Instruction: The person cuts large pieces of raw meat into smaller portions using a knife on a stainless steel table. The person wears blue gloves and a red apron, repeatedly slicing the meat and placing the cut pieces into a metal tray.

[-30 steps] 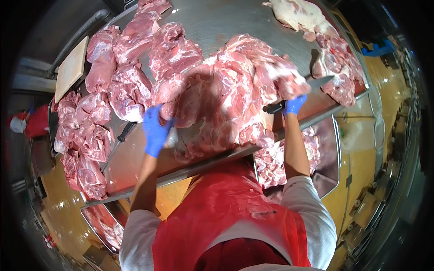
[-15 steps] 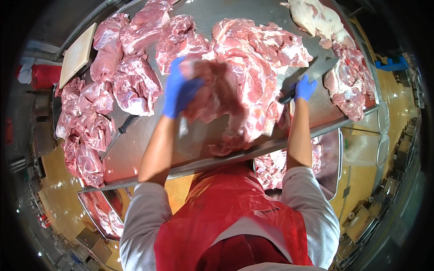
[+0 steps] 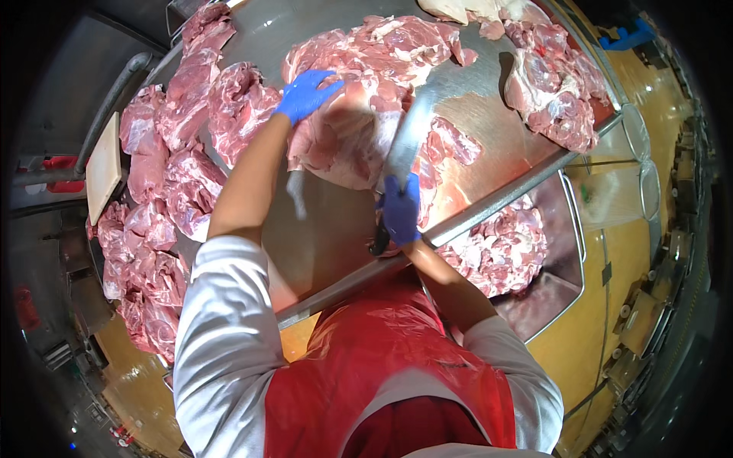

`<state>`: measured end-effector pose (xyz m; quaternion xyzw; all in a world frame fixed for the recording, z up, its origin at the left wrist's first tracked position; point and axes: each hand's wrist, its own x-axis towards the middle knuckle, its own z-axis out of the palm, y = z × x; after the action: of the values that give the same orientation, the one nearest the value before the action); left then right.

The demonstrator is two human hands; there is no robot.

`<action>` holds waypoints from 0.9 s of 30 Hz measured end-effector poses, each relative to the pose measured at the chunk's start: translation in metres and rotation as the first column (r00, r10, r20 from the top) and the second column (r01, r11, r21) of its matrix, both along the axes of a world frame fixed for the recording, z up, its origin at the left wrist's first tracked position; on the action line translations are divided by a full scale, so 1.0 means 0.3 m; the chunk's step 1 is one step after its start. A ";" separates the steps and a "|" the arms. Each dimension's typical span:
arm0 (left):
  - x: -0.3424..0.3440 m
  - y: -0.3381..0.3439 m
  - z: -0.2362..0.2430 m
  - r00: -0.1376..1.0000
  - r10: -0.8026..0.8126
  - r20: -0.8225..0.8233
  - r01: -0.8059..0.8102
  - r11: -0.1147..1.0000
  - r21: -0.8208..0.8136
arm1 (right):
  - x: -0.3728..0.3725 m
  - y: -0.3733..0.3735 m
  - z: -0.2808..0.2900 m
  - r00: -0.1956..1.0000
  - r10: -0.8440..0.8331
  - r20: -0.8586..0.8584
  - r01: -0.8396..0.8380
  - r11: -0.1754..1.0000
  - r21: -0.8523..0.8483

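My left hand (image 3: 308, 95), in a blue glove, lies on the upper left edge of a large cut of raw meat (image 3: 343, 137), fingers stretched over it. That cut rests on the metal table with a pale, smooth side up. Gripped in my blue-gloved right hand (image 3: 402, 208) is a knife with a broad blade (image 3: 411, 141) and a black handle. Its blade points away from me along the right side of the cut; whether it touches the meat I cannot tell. More meat (image 3: 405, 42) lies just beyond, and smaller pieces (image 3: 450, 143) sit right of the blade.
Several meat cuts (image 3: 179, 114) line the table's left side, next to a pale cutting board (image 3: 103, 168). Another cut (image 3: 553, 91) lies at the right. Below the table's near edge (image 3: 489, 210), a metal bin (image 3: 561, 286) holds meat pieces (image 3: 504, 248).
My left hand has moved slightly up and right, and the meat under it now lies pale side up. My right hand has brought the knife leftward and nearer me. The view has shifted.
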<state>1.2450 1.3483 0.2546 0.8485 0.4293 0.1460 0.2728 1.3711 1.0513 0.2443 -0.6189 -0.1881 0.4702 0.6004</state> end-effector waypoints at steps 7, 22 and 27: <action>-0.080 -0.265 -0.123 0.971 0.131 0.198 -0.178 0.953 0.243 | 0.104 0.090 -0.142 0.903 -0.264 0.338 0.205 0.958 0.199; -0.268 -0.637 -0.110 0.994 0.103 -0.035 -0.076 0.891 0.447 | 0.572 0.488 0.125 0.562 0.286 0.776 -0.286 0.948 -0.142; -0.221 -0.638 -0.125 0.987 0.163 0.016 -0.153 0.885 0.440 | 0.352 0.407 0.147 0.627 0.360 0.691 -0.465 0.885 -0.039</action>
<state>1.1785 1.1567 0.2170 0.8519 0.4557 0.2519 0.0569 1.4766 1.1734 0.2884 -0.6423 -0.5644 0.3205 0.4077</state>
